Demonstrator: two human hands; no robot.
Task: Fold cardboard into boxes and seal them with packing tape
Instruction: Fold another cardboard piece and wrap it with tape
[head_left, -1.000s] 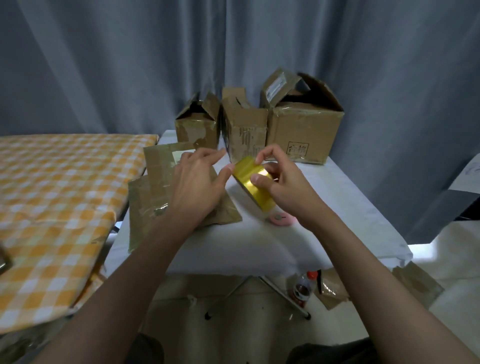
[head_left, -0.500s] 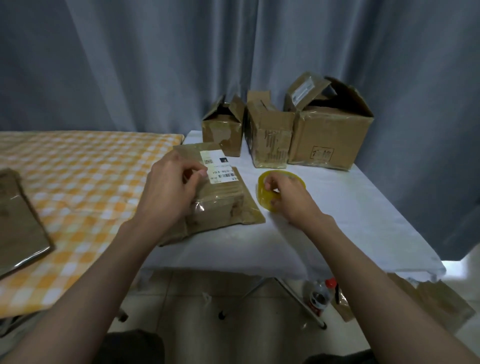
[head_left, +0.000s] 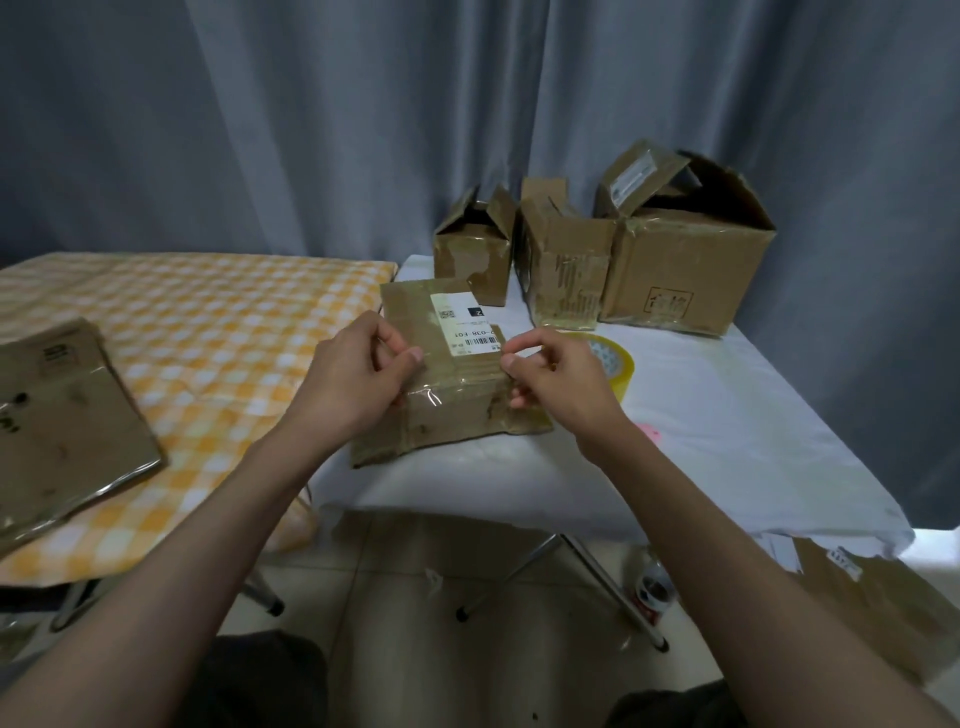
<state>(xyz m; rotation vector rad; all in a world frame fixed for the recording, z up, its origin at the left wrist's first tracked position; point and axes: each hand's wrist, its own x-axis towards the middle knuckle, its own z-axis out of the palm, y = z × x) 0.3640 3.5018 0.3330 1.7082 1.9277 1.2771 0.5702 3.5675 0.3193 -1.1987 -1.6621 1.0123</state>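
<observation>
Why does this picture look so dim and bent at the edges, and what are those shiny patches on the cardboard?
Head view: dim, soft room light with only faint shadows; the wide lens bows the curtain and stretches both forearms at the edges; clear tape on the flattened cardboard glints between the left hand and right hand; fine detail looks slightly soft.

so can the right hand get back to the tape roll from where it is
Probably yes. The tape roll lies on the white table just behind the right hand, with nothing between them. But that hand's fingers now grip the flattened box, so it would have to let go first.
</observation>
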